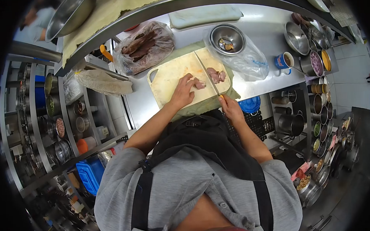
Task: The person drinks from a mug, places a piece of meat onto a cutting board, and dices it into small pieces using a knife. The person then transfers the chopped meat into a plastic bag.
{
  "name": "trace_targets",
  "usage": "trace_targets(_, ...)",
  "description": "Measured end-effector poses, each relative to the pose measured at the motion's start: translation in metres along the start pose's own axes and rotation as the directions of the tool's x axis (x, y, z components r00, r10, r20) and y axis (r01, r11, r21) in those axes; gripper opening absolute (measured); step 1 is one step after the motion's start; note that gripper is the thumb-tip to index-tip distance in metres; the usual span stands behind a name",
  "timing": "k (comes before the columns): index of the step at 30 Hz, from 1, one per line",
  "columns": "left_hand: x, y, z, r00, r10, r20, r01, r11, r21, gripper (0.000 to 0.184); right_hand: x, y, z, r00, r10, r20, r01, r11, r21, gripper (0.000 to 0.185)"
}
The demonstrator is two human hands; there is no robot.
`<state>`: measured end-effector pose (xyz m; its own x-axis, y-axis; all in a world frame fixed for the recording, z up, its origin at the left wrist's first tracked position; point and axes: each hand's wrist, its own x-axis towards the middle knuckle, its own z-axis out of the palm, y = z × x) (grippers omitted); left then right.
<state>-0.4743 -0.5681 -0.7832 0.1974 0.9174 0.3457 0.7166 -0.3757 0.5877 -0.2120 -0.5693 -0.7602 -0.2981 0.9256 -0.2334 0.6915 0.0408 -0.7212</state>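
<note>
Left hand (184, 91): fingers bent and apart, fingertips at the small meat piece (199, 83); whether they press it cannot be told. Right hand (231, 107): closed round the handle of the knife (206, 70), at the board's near edge. Blade: slanting across the cutting board (168, 91) to its far edge, between the small meat piece and the cut pieces (216, 75), which lie to its right.

Hard to make out: the handle, mostly covered by the right hand; the blade's contact with the board; the contents of the nested metal bowls (228, 40); dark meat (144, 47), partly veiled by its clear bag.

Edges and room: green cloth (234, 95) showing round the board; bare counter (140, 105) left of it. Beyond the board's far left corner, the bagged meat; beyond its far right corner, the bowls, with a plastic bag (254, 64) spread beside them. Farther right, one blue cup (283, 60); at the back, a pale slab (206, 16).
</note>
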Motion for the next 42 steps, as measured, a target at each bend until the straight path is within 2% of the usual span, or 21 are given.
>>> trace_targets(2,-0.004,-0.008,0.002,0.98,-0.198,0.012,0.198,0.973,-0.115,0.046,-0.001,0.0,0.002,1.0,-0.016,-0.014,0.015,1.0,-0.027,0.039)
trace_targets(6,-0.002,-0.005,0.019,0.958,-0.275,0.083,0.286,0.934,-0.215,0.048,0.001,-0.005,0.009,0.998,0.019,0.066,-0.018,1.0,-0.022,0.039)
trace_targets(8,0.004,-0.003,0.029,0.981,-0.191,0.021,0.192,0.97,-0.151,0.049,-0.001,-0.006,0.014,0.986,-0.167,-0.001,0.167,0.983,-0.082,0.038)
trace_targets(9,0.006,-0.004,0.031,0.981,-0.193,0.02,0.194,0.969,-0.152,0.049,-0.001,-0.005,0.014,0.986,-0.168,0.001,0.167,0.982,-0.083,0.038)
trace_targets(11,0.01,-0.005,0.034,0.982,-0.18,0.059,0.188,0.965,-0.182,0.046,-0.001,-0.006,0.013,0.999,-0.021,0.046,0.021,1.0,-0.011,0.037)
trace_targets(12,0.011,-0.006,0.035,0.982,-0.182,0.058,0.19,0.965,-0.183,0.046,-0.001,-0.006,0.012,0.999,-0.02,0.048,0.021,1.0,-0.012,0.037)
trace_targets(14,0.016,-0.004,0.029,0.978,-0.178,0.106,0.199,0.951,-0.235,0.041,-0.002,-0.016,0.004,0.992,0.076,0.101,-0.078,0.997,0.016,0.037)
trace_targets(18,0.019,0.008,0.015,0.982,-0.187,0.042,0.191,0.954,-0.23,0.035,-0.004,-0.022,-0.004,0.996,0.073,0.057,-0.076,0.996,0.052,0.037)
trace_targets(20,0.018,0.007,0.015,0.988,-0.149,-0.028,0.143,0.979,-0.147,0.025,-0.006,-0.031,-0.008,0.993,0.098,0.065,-0.102,0.993,0.061,0.037)
trace_targets(24,0.023,0.004,0.023,0.986,-0.165,-0.013,0.162,0.98,-0.116,0.017,-0.008,-0.041,-0.009,0.985,0.119,0.123,-0.129,0.989,0.072,0.036)
trace_targets(26,0.023,-0.001,0.029,0.992,-0.123,0.011,0.124,0.989,-0.077,0.013,-0.008,-0.035,-0.002,0.995,0.045,0.086,-0.045,0.999,-0.011,0.035)
trace_targets(30,0.023,-0.003,0.028,0.995,-0.099,0.003,0.099,0.992,-0.072,0.015,-0.009,-0.037,-0.004,0.996,0.014,0.086,-0.014,1.0,0.006,0.035)
trace_targets(39,0.025,-0.001,0.027,0.993,-0.118,0.015,0.118,0.989,-0.091,0.014,-0.004,-0.041,-0.005,0.971,0.176,0.16,-0.171,0.984,-0.046,0.033)
trace_targets(41,0.027,-0.002,0.028,0.995,-0.103,-0.012,0.1,0.983,-0.153,0.013,0.012,-0.031,0.01,0.997,-0.065,0.028,0.066,0.998,-0.019,0.033)
trace_targets(42,0.027,-0.002,0.029,0.994,-0.106,-0.007,0.104,0.983,-0.149,0.013,0.022,-0.028,0.018,0.997,-0.063,0.031,0.064,0.998,-0.013,0.033)
